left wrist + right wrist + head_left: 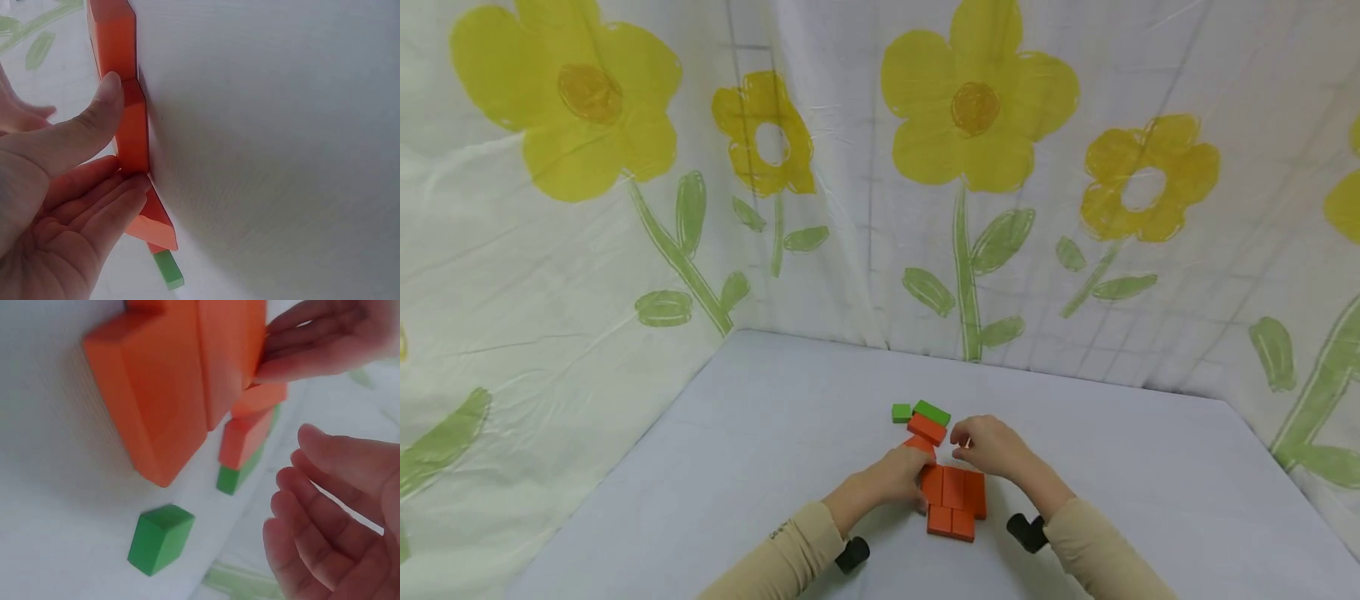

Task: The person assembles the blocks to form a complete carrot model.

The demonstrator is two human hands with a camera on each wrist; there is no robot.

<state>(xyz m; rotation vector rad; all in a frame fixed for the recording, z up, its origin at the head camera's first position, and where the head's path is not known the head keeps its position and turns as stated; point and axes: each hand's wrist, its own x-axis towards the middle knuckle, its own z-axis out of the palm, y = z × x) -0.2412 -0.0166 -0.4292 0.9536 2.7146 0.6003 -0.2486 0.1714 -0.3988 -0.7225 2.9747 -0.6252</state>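
Orange-red rectangular blocks (pixel 953 487) lie grouped on the white tabletop. At the group's left edge my left hand (pixel 887 477) has its thumb and fingertips at opposite ends of one orange block (pixel 133 128), pinching it lightly. My right hand (pixel 997 446) hovers just right of the row, its fingers loosely bent around air. A small green block (pixel 160 539) stands below it in the right wrist view. Beyond the left fingers, another orange block (pixel 927 428) sits against a longer green block (pixel 932 412).
A small green block (pixel 901 413) sits at the far end of the row. The white table (pixel 790 400) meets a hanging white sheet with yellow flowers (pixel 977 108) behind and on the left. Black wrist cameras (pixel 1027 533) stick out under the wrists.
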